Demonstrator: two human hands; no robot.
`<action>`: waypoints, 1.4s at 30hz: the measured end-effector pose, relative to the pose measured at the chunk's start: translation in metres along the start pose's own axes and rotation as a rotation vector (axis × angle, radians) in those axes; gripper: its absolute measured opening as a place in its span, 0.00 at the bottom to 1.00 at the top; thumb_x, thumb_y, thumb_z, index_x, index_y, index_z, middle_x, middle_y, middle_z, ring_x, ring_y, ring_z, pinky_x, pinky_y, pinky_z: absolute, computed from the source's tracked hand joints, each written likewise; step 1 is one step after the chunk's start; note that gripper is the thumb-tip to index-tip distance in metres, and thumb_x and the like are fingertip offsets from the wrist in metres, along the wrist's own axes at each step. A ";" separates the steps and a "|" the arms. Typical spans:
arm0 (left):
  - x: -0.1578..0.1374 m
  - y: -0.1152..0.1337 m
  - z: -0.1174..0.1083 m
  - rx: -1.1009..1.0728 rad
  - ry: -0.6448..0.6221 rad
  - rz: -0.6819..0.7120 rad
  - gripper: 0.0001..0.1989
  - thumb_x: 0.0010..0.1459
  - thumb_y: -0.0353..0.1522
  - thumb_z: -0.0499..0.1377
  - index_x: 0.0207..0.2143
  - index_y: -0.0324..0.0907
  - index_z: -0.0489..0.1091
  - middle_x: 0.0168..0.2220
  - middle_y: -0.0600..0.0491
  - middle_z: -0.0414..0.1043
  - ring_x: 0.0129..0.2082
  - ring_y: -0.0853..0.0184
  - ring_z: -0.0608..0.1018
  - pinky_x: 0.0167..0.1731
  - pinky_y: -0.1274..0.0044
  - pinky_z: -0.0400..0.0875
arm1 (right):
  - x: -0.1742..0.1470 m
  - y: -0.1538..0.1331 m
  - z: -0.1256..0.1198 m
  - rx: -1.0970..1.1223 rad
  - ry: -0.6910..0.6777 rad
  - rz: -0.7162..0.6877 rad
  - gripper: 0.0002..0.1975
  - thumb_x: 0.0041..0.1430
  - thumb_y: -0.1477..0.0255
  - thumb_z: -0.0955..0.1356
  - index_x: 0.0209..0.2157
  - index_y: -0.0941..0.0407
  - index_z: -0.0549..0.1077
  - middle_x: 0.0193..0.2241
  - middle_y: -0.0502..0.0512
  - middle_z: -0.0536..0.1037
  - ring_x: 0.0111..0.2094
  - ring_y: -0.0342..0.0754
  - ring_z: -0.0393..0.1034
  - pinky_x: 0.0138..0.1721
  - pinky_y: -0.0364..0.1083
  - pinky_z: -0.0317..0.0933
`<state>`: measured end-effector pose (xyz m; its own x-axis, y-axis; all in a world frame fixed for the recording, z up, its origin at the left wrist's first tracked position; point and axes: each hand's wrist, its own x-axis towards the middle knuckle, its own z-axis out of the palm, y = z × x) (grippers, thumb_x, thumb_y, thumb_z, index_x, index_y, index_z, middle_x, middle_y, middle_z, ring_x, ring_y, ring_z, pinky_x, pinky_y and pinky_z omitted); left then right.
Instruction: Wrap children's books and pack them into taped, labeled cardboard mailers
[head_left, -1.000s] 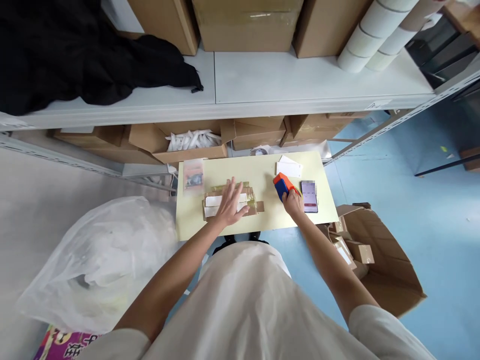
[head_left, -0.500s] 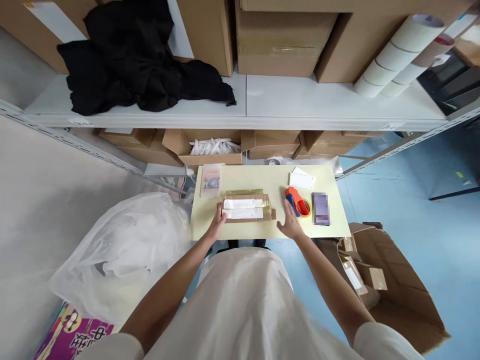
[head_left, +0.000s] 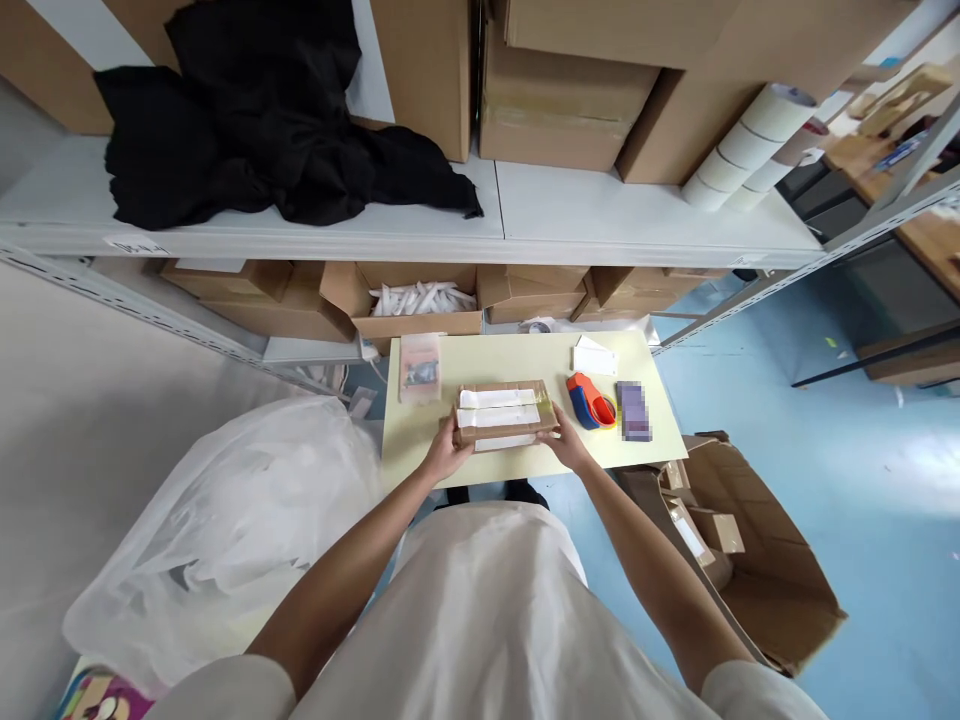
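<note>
A small brown cardboard box [head_left: 505, 434] with white labels and shiny tape is between my hands over the pale yellow table [head_left: 420, 440]. My left hand [head_left: 448, 452] grips its left end. My right hand [head_left: 564, 440] has its fingers on the right end. Just right of the box lies a red and blue tape dispenser [head_left: 591, 402] with a yellow-edged roll. Beyond it are white cards [head_left: 595, 358] and a blurred purple item [head_left: 634, 411]. A clear plastic pouch [head_left: 420, 370] rests at the table's back left.
Behind the table stands a shelf [head_left: 420, 240] with cartons, black cloth [head_left: 262, 130] and label rolls [head_left: 742, 150]. A white plastic bag [head_left: 247, 510] bulges at the left. On the right, a large open carton [head_left: 765, 540] holds small boxes.
My right hand has come left from beside the tape dispenser to the box's right end. The box has tilted, so its taped side shows. The view has shifted slightly to the right.
</note>
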<state>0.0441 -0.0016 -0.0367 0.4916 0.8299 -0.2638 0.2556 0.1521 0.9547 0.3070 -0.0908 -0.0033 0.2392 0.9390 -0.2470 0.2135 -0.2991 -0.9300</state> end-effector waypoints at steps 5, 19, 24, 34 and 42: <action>0.013 0.036 -0.013 -0.069 0.087 0.016 0.36 0.47 0.41 0.62 0.57 0.41 0.54 0.54 0.42 0.64 0.47 0.60 0.73 0.44 0.68 0.70 | 0.015 -0.028 -0.024 -0.017 0.193 0.103 0.28 0.52 0.56 0.66 0.52 0.55 0.63 0.36 0.56 0.74 0.35 0.48 0.70 0.35 0.48 0.67; 0.034 0.043 0.018 -0.120 0.114 -0.192 0.32 0.44 0.49 0.63 0.47 0.37 0.69 0.40 0.42 0.75 0.46 0.53 0.75 0.41 0.68 0.70 | 0.044 -0.017 -0.035 0.020 -0.124 0.176 0.26 0.52 0.54 0.65 0.46 0.57 0.72 0.45 0.62 0.75 0.47 0.54 0.69 0.47 0.51 0.64; 0.003 0.022 0.001 0.137 0.094 -0.139 0.48 0.32 0.44 0.69 0.57 0.40 0.60 0.56 0.38 0.63 0.57 0.51 0.66 0.53 0.63 0.63 | 0.028 0.014 -0.054 -0.139 -0.093 0.094 0.37 0.48 0.56 0.69 0.59 0.53 0.60 0.56 0.64 0.64 0.56 0.58 0.60 0.52 0.57 0.60; -0.023 0.006 0.012 0.315 0.274 -0.032 0.09 0.50 0.38 0.56 0.31 0.44 0.71 0.32 0.50 0.76 0.34 0.61 0.77 0.39 0.71 0.70 | -0.002 0.034 -0.054 -0.401 -0.079 -0.044 0.12 0.55 0.67 0.62 0.37 0.56 0.72 0.33 0.57 0.76 0.35 0.51 0.71 0.40 0.52 0.65; 0.013 0.049 -0.012 0.347 0.507 0.002 0.09 0.54 0.35 0.53 0.36 0.41 0.68 0.30 0.52 0.72 0.32 0.66 0.76 0.35 0.75 0.69 | 0.030 -0.008 -0.069 -0.300 0.127 -0.099 0.16 0.54 0.66 0.62 0.44 0.57 0.66 0.35 0.57 0.76 0.35 0.50 0.71 0.38 0.50 0.65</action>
<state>0.0531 0.0231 0.0078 0.0568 0.9950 -0.0824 0.5530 0.0373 0.8324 0.3778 -0.0715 0.0154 0.3154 0.9431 -0.1059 0.5061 -0.2615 -0.8219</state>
